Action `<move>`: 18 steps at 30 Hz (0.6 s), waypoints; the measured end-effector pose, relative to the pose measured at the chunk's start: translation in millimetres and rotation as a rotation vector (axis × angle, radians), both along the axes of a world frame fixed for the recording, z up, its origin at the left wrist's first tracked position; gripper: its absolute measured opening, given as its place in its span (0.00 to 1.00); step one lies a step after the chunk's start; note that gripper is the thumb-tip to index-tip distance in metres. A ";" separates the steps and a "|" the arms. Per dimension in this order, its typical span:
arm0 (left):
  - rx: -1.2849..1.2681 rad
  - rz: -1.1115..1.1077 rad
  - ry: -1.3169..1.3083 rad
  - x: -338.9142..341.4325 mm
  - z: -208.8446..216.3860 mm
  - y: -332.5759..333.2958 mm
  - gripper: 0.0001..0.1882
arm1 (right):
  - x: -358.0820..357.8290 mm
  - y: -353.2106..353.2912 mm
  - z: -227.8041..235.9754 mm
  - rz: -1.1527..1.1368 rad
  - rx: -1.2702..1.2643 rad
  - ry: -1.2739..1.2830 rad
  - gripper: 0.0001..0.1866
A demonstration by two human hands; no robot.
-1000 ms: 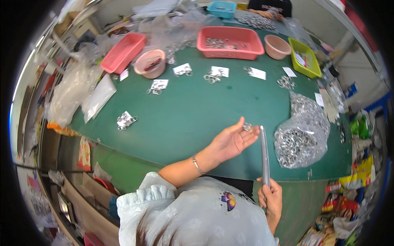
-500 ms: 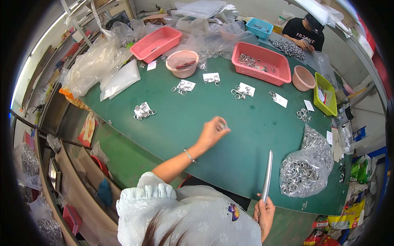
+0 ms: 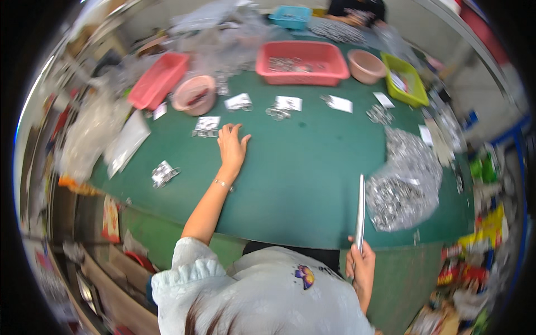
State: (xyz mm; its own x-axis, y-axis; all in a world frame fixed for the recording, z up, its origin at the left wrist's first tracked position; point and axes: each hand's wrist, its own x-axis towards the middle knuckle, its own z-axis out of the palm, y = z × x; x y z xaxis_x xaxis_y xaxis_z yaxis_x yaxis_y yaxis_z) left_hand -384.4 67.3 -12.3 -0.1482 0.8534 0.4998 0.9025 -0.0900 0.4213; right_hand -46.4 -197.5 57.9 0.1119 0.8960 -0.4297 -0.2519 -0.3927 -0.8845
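Observation:
My left hand reaches far over the green table, palm down. Its fingers are stretched forward with the thumb apart, and no ring shows in it. Just beyond its fingertips, to the left, lies a small pile of metal rings with a white paper slip on it. My right hand is wrapped round the lower end of a tapered silver ring mandrel, held upright at the table's near edge. To the right of the mandrel is a clear plastic bag of rings.
Further ring piles with paper slips form a row. Behind them stand pink trays, a pink bowl, a peach bowl and a green basket. Plastic bags cover the left. A person sits opposite.
My left hand has moved forward and left to the ring pile; the ring it pinched no longer shows. My right hand still holds the mandrel. The view has shifted.

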 end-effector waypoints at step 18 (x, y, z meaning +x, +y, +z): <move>-0.057 -1.010 0.377 333.4 26.7 -85.6 0.09 | 43.5 -36.9 -5.0 -0.597 0.125 0.027 0.13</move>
